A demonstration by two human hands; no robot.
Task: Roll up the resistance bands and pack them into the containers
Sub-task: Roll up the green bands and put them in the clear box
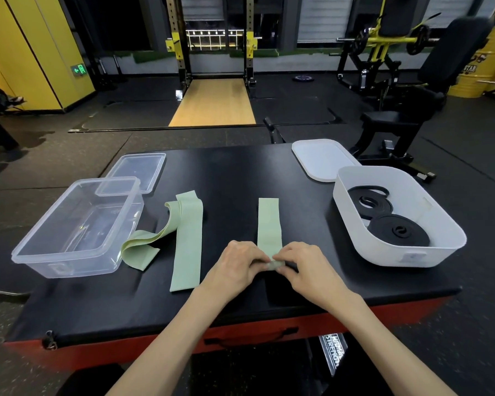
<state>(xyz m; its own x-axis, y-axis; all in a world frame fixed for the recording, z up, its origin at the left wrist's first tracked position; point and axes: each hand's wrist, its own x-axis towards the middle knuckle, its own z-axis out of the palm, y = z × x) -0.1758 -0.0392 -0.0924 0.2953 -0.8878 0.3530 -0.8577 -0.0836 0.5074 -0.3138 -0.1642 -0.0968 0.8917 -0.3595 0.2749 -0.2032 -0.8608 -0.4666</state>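
Observation:
A pale green resistance band (269, 221) lies flat on the black padded table (235, 178), running away from me. Its near end is rolled into a small coil (276, 264). My left hand (236, 265) and my right hand (303, 265) both pinch that coil from either side. Another green band (187, 241) lies straight to the left, and a third crumpled green band (143, 247) leans against a clear plastic container (32, 252), which holds nothing. A white container (446, 224) at the right holds two rolled black bands (397, 230).
A clear lid (139, 170) lies behind the clear container. A white lid (323, 160) lies behind the white one. The table's near edge is red with a black strap handle (252, 337). Gym machines and a rack stand on the floor beyond.

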